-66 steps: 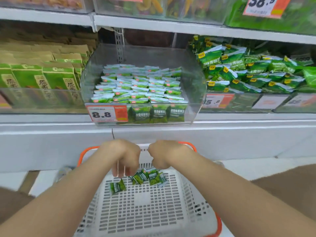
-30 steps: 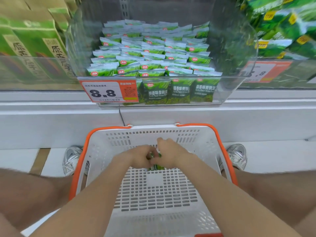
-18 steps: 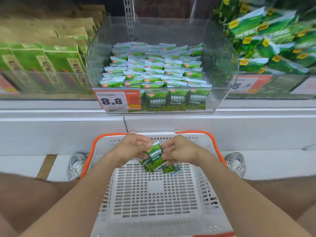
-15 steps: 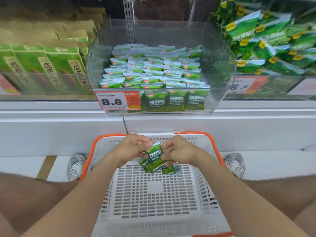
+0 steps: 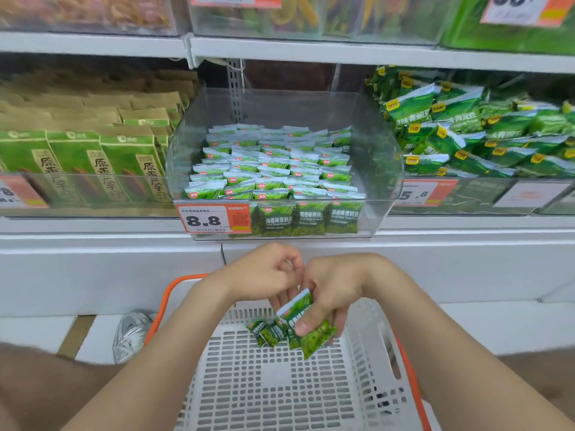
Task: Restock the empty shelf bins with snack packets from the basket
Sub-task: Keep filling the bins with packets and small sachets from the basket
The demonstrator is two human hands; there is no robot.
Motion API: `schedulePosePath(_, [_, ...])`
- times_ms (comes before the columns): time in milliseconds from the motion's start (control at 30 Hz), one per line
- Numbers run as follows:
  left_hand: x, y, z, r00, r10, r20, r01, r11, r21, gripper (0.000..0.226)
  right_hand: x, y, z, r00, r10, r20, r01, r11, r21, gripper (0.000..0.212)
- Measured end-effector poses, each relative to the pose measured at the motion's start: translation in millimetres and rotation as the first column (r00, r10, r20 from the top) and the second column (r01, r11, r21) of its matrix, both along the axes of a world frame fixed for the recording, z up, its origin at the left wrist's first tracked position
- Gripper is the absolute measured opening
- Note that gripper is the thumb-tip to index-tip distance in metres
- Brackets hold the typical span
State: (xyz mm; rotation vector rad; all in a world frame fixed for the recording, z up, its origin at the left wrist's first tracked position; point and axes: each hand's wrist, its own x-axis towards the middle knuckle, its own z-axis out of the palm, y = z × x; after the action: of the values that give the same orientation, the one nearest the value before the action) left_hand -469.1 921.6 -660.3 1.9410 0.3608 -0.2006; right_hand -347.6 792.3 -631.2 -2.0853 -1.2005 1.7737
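**A:** How far along is the restocking?

**B:** Close to the end, I judge. The clear bin (image 5: 375, 157) in the middle of the shelf already carries tidy rows of small green snack packets (image 5: 273, 169), from its near wall behind the 8.8 price tag (image 5: 207, 219) to its far side.

**A:** And the basket?

**B:** The basket (image 5: 280, 390) sits near, below the shelf edge. I see no loose packets on its grid floor.

**A:** So where is the rest?

**B:** The right hand (image 5: 337, 284), over the far end of the basket, grasps a small bunch (image 5: 306, 325) of the same packets, with the thumb pressed on the front one. The left hand (image 5: 261, 275) is just beside it on the left with its fingers curled. I cannot tell whether it pinches a packet or only touches the top of the bunch. Two little packets hang at the left of the bunch, and I cannot tell which hand carries them.

**A:** What is left, then?

**B:** This handful has to go up into the bin and onto the rows, and there is room above them. The paper bags (image 5: 130, 160) to the left and the green packs (image 5: 451, 129) to the right look well stocked, so this seems to be the last load.
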Motion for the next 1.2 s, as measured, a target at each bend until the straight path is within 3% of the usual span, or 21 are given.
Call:
schedulePosePath(67, [3.2, -9.1, 24.8, 0.997, -0.074, -0.024, 0.075, 0.997, 0.015, 0.009, 2.7, -4.6, 29.3, 0.995, 0.074, 0.069, -0.068, 0.994, -0.084, 0.020])
schedulePosePath(167, [7.5, -10.6, 68.6, 0.994, -0.029, 0.107, 0.018, 0.995, 0.098, 0.013, 12.7, -10.3, 72.4, 0.969, 0.077, 0.234, -0.086, 0.996, 0.031, 0.037])
schedulePosePath(233, [13.3, -5.8, 94.0, 0.940, 0.107, 0.323, -0.200, 0.942, 0.271, 0.014, 19.4, -11.7, 101.4, 0.931, -0.046, 0.362, -0.048, 0.968, 0.246, 0.042])
schedulePosePath(267, [18.0, -2.8, 104.8, 0.873, 0.179, 0.454, -0.360, 0.865, 0.350, 0.014, 22.7, -11.7, 114.4, 0.915, -0.145, 0.377, 0.004, 0.936, 0.352, 0.049])
schedulePosePath(333, [29.4, 4.5, 118.6, 0.727, 0.263, 0.635, -0.597, 0.699, 0.394, 0.013, 27.8, -8.8, 136.2, 0.875, -0.355, 0.329, 0.149, 0.844, 0.515, 0.071])
schedulePosePath(367, [35.5, 9.3, 122.5, 0.696, 0.280, 0.661, -0.641, 0.658, 0.396, 0.013, 31.8, -4.8, 143.1, 0.834, -0.436, 0.339, 0.183, 0.797, 0.575, 0.074])
schedulePosePath(500, [66.8, 40.2, 117.1, 0.841, 0.242, 0.483, -0.516, 0.628, 0.583, 0.015, 66.4, 29.0, 137.1, 0.508, -0.683, 0.525, 0.058, 0.635, 0.770, 0.025])
schedulePosePath(600, [90.8, 56.4, 110.6, 0.919, 0.100, 0.381, -0.359, 0.611, 0.705, 0.021, 89.9, 53.6, 123.5, 0.314, -0.638, 0.703, -0.102, 0.714, 0.693, 0.019])
schedulePosePath(700, [115.0, 65.8, 107.2, 0.970, -0.062, 0.233, -0.151, 0.600, 0.785, 0.032, 102.2, 64.5, 124.3, 0.096, -0.463, 0.881, -0.284, 0.836, 0.470, 0.019])
schedulePosePath(833, [140.3, 80.3, 98.6, 0.987, -0.135, 0.081, 0.014, 0.586, 0.810, 0.037, 118.8, 85.6, 126.7, -0.125, -0.241, 0.962, -0.385, 0.906, 0.177, 0.030])
schedulePosePath(967, [157.6, 92.2, 93.5, 0.985, -0.164, 0.045, 0.063, 0.600, 0.798, 0.055, 131.3, 108.1, 124.3, -0.164, -0.064, 0.984, -0.367, 0.930, -0.001, 0.035])
schedulePosePath(1067, [171.4, 98.1, 94.7, 0.976, -0.217, 0.034, 0.097, 0.562, 0.822, 0.069, 140.1, 120.8, 125.2, -0.115, -0.032, 0.993, -0.295, 0.956, -0.004, 0.042])
schedulePosePath(1200, [192.1, 102.1, 93.5, 0.973, -0.224, -0.054, 0.162, 0.500, 0.850, 0.065, 148.6, 129.1, 125.8, -0.108, -0.020, 0.994, -0.230, 0.973, -0.005, 0.044])
